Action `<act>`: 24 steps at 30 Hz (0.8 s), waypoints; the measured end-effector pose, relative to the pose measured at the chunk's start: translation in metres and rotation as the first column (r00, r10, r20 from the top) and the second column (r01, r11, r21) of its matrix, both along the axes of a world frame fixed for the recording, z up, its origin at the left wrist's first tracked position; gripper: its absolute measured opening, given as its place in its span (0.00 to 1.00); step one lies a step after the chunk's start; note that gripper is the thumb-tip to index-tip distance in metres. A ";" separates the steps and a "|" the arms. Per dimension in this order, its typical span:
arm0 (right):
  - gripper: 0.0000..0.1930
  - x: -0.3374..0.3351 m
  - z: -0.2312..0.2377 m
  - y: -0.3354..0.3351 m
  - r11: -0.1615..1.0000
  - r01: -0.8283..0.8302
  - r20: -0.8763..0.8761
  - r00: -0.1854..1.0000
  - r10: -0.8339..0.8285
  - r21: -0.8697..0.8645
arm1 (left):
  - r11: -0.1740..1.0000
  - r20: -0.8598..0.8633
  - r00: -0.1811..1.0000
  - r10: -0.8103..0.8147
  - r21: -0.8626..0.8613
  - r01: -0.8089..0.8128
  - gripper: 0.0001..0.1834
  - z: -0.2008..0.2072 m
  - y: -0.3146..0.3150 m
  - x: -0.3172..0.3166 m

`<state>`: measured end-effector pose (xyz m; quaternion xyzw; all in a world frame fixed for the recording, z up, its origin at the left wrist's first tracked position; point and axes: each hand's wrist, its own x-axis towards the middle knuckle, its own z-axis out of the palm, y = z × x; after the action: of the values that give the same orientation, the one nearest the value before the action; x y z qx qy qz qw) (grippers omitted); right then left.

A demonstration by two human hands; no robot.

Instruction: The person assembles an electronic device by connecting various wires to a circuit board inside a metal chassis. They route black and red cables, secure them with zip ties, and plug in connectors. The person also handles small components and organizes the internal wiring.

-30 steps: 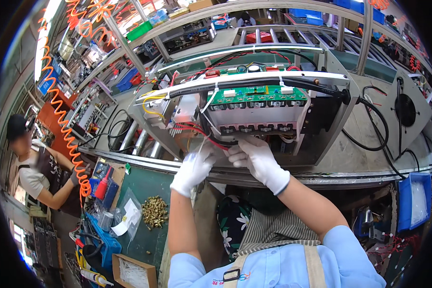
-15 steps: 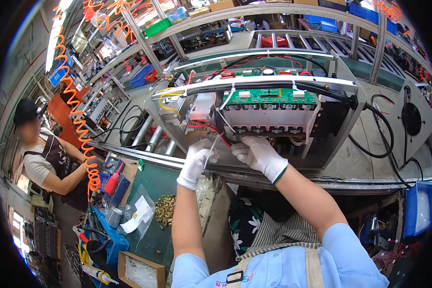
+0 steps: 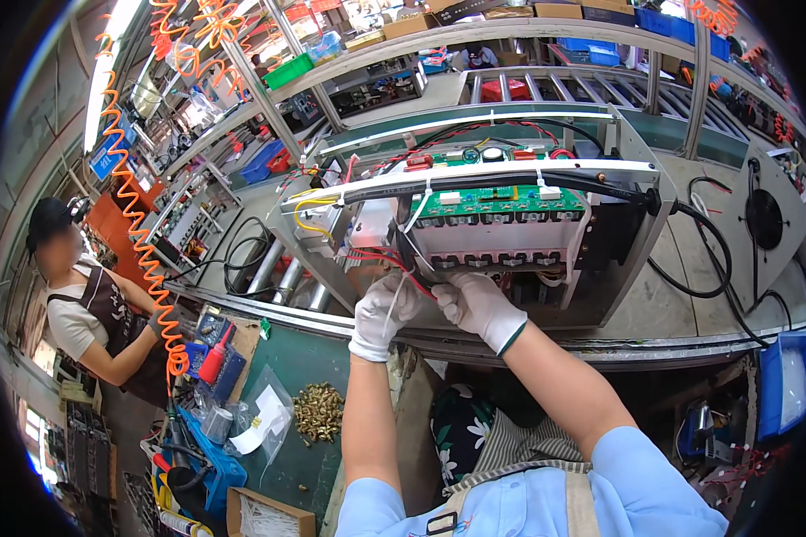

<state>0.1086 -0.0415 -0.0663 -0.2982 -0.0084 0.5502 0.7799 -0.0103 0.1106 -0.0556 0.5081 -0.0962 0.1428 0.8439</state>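
Both of my hands wear white gloves and work at the front lower edge of an open metal chassis (image 3: 622,286). Inside it, a green circuit board (image 3: 501,204) sits above a row of black components. My left hand (image 3: 385,313) is closed on a thin white cable tie (image 3: 394,301) that slants up between its fingers. Red wires (image 3: 410,273) come down from the chassis to my right hand (image 3: 482,309), whose curled fingers pinch at their lower end. Its fingertips are partly hidden. A black cable (image 3: 546,183) runs along the top rail, held by white ties.
Brass fittings (image 3: 318,412) lie piled on the green bench mat, near an open box of white ties (image 3: 264,515). An orange coiled hose (image 3: 139,219) hangs at left, beside a co-worker (image 3: 98,313). A fan panel (image 3: 766,224) and a blue bin (image 3: 786,385) are at right.
My left hand has moved slightly right, closer to my right hand, still holding the cable tie. My right hand stays at the wires. The whole view has shifted a little.
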 end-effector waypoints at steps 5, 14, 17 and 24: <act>0.16 0.000 0.018 -0.008 0.983 -0.071 0.268 0.957 0.116 -0.171 | 0.983 0.000 0.987 0.162 0.088 -0.162 0.13 -0.007 0.003 -0.003; 0.11 0.007 -0.007 0.000 0.999 -0.032 0.054 0.998 0.032 0.002 | 0.975 0.106 0.986 -0.127 -0.170 0.144 0.13 -0.020 -0.010 0.013; 0.12 0.011 -0.009 0.005 0.999 -0.039 0.033 0.999 0.039 0.002 | 0.983 0.065 0.988 -0.139 -0.115 0.146 0.14 -0.014 -0.008 0.008; 0.12 0.005 0.011 -0.007 0.986 -0.051 0.264 0.960 0.093 -0.159 | 0.995 -0.002 0.997 0.078 -0.065 -0.078 0.07 -0.025 0.011 0.007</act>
<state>0.1135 -0.0490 -0.0555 -0.4282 -0.0843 0.5314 0.7260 -0.0030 0.1213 -0.0809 0.4837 -0.0719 0.1790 0.8537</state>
